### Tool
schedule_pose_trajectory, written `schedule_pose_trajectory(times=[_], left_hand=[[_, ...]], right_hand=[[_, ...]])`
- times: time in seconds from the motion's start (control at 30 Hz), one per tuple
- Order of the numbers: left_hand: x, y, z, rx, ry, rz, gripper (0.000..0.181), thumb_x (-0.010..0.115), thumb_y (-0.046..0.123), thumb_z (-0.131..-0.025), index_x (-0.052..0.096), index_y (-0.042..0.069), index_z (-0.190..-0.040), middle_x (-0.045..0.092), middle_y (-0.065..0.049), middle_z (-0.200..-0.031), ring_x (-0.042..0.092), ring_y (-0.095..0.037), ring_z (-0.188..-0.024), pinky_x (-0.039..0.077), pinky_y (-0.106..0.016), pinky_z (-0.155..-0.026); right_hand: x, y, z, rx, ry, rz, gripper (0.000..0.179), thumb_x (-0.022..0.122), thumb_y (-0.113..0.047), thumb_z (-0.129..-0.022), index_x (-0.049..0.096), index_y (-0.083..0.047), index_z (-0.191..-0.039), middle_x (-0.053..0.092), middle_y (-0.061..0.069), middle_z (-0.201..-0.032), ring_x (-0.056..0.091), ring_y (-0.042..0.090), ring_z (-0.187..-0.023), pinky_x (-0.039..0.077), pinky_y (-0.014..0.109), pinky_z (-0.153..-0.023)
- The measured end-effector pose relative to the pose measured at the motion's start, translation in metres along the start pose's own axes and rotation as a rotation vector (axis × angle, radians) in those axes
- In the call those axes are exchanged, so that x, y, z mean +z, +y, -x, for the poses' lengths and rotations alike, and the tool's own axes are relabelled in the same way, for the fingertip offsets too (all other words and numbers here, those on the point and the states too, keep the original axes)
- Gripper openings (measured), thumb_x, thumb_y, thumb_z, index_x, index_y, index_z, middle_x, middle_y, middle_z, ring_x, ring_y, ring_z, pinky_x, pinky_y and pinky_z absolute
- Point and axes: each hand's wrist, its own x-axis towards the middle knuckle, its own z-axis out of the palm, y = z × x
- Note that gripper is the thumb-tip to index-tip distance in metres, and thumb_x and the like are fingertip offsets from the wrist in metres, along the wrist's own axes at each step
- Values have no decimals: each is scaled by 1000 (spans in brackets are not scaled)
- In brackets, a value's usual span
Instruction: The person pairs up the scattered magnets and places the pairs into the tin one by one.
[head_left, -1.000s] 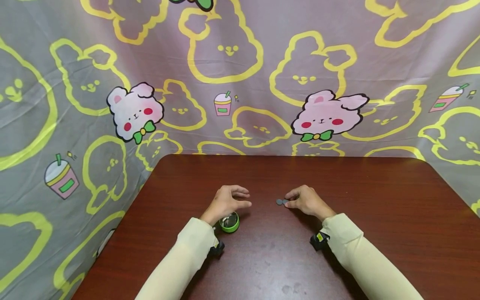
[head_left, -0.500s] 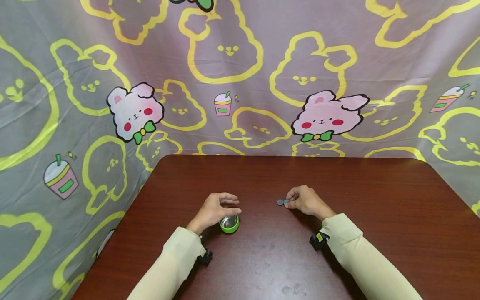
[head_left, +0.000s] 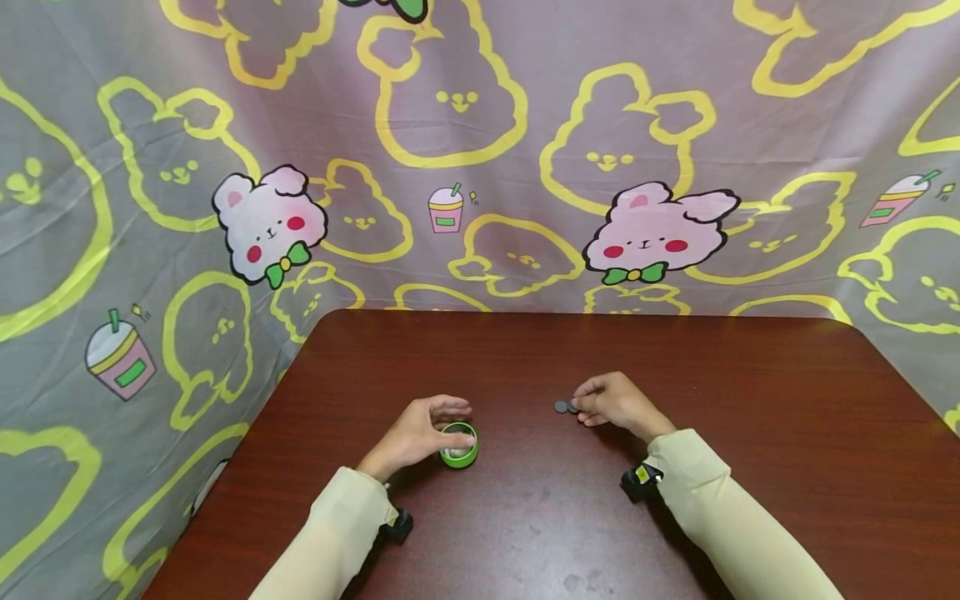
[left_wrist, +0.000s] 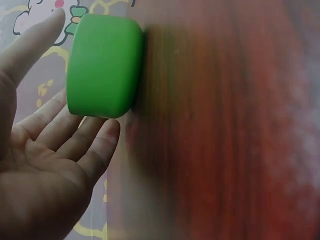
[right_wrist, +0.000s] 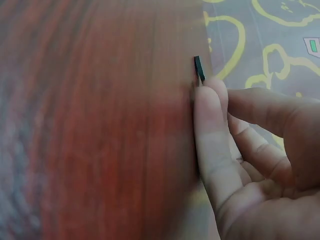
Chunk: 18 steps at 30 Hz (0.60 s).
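Note:
A small round green container (head_left: 458, 458) with a shiny silvery inside stands on the table at centre left. My left hand (head_left: 416, 432) reaches round it, thumb over its opening in the head view. In the left wrist view the green container (left_wrist: 105, 65) sits between the thumb, apart from its wall, and the spread fingers (left_wrist: 102, 145). Two small dark grey discs lie side by side at centre right. The left grey disc (head_left: 561, 407) shows whole. My right hand (head_left: 617, 402) pinches at the other one, whose edge is mostly covered by the thumb and fingertips.
The brown wooden table (head_left: 510, 533) extends around both hands. A curtain (head_left: 480, 100) printed with rabbits and cups hangs behind it and along the left. Black wrist cameras sit below each cuff.
My left hand has moved left and toward me, coming round the green container. The right hand stays at the discs, its fingertips now covering more of the right one.

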Motion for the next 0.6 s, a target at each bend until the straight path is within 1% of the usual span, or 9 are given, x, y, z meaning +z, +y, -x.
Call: schedule_pose_trajectory(times=[0.13,0.2,0.33,0.47,0.6], left_hand=[[-2,-2,4,-6,-23,-10,59,83,12,-83,57,-10,-131,65,-22,-126,59,-37,-120,45,-51,-102],[-2,-2,5,-12,-27,-14,60,83,12,-82,56,-10,-132,64,-22,-127,59,-37,-121,45,-51,-102],[-3,-2,6,-19,-35,-14,62,84,12,-82,56,-10,-132,64,-22,-128,58,-38,-122,44,-52,-103],[-4,-4,8,-11,-49,-20,64,85,11,-80,55,-10,-133,63,-22,-129,58,-37,-122,43,-52,-104],[-4,-6,9,3,-66,-26,67,86,10,-78,55,-10,-133,63,-22,-130,57,-35,-122,43,-50,-104]], right_hand=[[-1,-1,1,11,-23,-83,19,59,8,-94,61,19,-109,71,15,-85,69,15,-70,59,29,-65],[-1,-1,1,16,-26,-108,22,56,9,-94,60,20,-112,71,17,-89,70,15,-71,59,29,-66],[0,0,0,18,-31,-139,24,53,11,-93,59,22,-113,71,19,-91,70,15,-71,59,29,-67],[0,1,0,12,-34,-173,23,55,12,-92,58,23,-112,71,18,-90,70,15,-70,59,30,-68],[-1,0,1,14,-30,-187,20,60,11,-91,59,21,-109,71,17,-88,70,16,-70,60,30,-69]])
